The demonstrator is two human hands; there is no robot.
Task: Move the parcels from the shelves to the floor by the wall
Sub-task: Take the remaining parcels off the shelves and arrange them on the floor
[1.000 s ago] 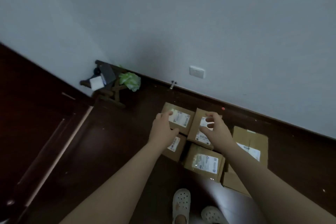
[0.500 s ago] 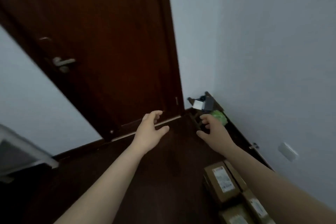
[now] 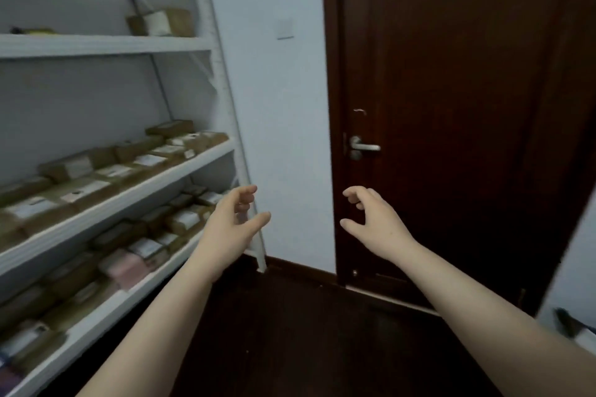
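Observation:
A white shelf rack (image 3: 222, 80) fills the left side. Its middle shelf carries several brown cardboard parcels (image 3: 80, 167) with white labels. The shelf below holds more parcels (image 3: 183, 219), among them a pink one (image 3: 124, 266). One cardboard box (image 3: 161, 22) sits on the upper shelf. My left hand (image 3: 230, 229) hangs in the air just right of the rack's front post, fingers loosely curled, holding nothing. My right hand (image 3: 371, 222) is raised in front of the door, also empty with relaxed fingers. The parcels on the floor are out of view.
A dark brown door (image 3: 451, 106) with a metal lever handle (image 3: 362, 146) stands shut ahead on the right. A white wall switch (image 3: 285, 28) sits between rack and door. The floor (image 3: 306, 332) is dark wood. A white wall edge shows at the far right.
My view has swung left from the parcels on the floor by the wall, past the door, to the shelf rack. Both hands let go of the floor parcels and stay raised and empty.

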